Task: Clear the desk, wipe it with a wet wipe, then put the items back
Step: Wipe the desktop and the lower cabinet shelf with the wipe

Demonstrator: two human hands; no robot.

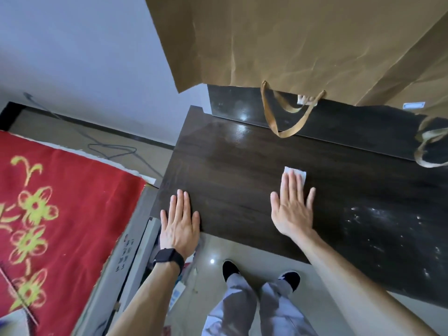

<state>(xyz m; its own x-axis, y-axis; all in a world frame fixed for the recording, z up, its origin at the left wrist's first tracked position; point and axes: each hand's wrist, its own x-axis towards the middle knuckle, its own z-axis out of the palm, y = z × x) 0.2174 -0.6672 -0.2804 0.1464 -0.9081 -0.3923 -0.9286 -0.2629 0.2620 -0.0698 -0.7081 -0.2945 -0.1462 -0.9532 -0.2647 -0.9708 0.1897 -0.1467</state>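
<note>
Right hand (292,209) flat, open, pressing wipe (299,172) on bench (230,170), left hand (179,224) flat, empty, bracing; sweep overlapping strokes rightward into specks (388,229).

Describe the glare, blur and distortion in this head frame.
Head view: bright glare patches on the desk near its back edge and on the floor tile; wide-angle bending leans the paper bag and blanket; both hands stay fairly sharp.
</note>
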